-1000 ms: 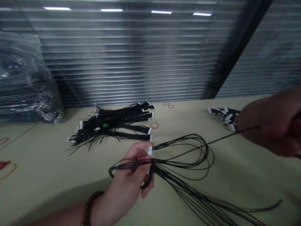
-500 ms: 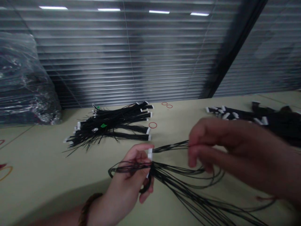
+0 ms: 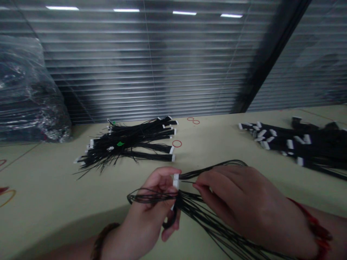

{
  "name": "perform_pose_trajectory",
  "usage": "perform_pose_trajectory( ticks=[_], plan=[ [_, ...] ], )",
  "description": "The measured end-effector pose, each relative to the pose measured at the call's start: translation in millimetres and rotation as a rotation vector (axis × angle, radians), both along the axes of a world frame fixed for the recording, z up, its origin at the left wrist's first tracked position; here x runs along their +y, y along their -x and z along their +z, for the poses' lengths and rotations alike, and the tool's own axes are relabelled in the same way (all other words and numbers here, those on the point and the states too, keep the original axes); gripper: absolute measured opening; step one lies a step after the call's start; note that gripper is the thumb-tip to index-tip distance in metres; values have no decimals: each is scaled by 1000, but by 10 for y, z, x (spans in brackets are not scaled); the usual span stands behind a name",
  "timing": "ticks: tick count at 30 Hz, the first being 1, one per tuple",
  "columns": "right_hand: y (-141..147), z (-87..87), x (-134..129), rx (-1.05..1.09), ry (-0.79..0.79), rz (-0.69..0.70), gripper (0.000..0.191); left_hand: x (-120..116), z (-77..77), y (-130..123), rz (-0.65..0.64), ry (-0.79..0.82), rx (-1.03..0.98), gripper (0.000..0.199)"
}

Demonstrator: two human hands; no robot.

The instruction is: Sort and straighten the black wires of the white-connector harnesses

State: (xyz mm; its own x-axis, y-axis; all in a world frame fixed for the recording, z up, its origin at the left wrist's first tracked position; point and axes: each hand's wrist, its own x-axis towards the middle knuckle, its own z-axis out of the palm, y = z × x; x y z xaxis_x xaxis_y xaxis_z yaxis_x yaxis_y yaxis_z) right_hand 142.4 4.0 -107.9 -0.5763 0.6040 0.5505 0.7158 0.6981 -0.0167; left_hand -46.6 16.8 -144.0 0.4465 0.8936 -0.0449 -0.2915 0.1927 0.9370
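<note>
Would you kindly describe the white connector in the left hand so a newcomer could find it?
Below the window blinds, over the pale table, find the left hand with a dark bracelet on its wrist. It grips the white connector, with black wires beside it. Other white pieces lie in the left pile and right pile; only this one is held.

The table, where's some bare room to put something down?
Bare table shows between the red ring and the right wire pile, and between the yellow band and the left hand. It's crowded at that pile, the left wire pile and the black wires by the right hand.
</note>
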Motion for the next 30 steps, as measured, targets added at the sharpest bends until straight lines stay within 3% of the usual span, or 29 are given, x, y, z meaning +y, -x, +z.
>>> perform_pose_trajectory(
  ticks=[30],
  plan=[
    [16, 7, -40, -40, 41, 50, 14, -23, 17, -10, 19, -9, 21, 14]
  ],
)
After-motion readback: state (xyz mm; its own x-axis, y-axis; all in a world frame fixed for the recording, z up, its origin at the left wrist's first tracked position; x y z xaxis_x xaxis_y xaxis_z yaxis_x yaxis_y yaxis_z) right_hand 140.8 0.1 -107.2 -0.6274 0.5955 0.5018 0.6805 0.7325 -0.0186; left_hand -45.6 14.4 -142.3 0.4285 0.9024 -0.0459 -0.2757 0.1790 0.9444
